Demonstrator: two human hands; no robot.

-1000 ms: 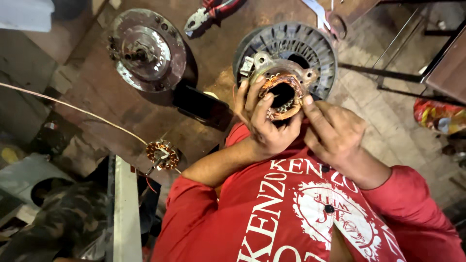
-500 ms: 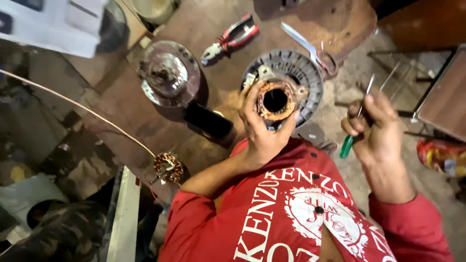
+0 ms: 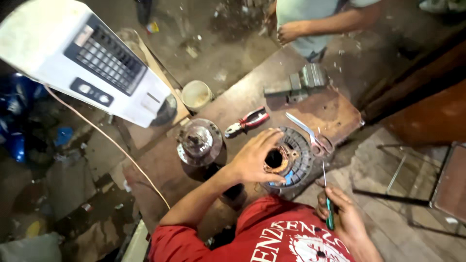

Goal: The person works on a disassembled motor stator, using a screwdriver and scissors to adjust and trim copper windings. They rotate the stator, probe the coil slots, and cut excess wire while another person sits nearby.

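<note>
My left hand (image 3: 255, 157) rests spread over a round motor stator (image 3: 291, 160) with copper windings, which lies on a worn wooden workbench (image 3: 335, 109). The fingers grip the stator's inner ring. My right hand (image 3: 340, 216) is lower right, closed around a thin green-handled screwdriver (image 3: 327, 204) whose tip points up toward the stator's edge. I wear a red printed shirt.
A second round motor part (image 3: 200, 141) sits left of the stator. Red-handled pliers (image 3: 247, 121), scissors (image 3: 310, 133) and a metal vise (image 3: 298, 82) lie on the bench. A white fan-like appliance (image 3: 87, 63), a bucket (image 3: 196, 94) and another person's arm (image 3: 315, 26) are beyond.
The stator has gone down from held up in my left hand to lying on the bench. My right hand with the screwdriver has dropped lower. The view has pulled back.
</note>
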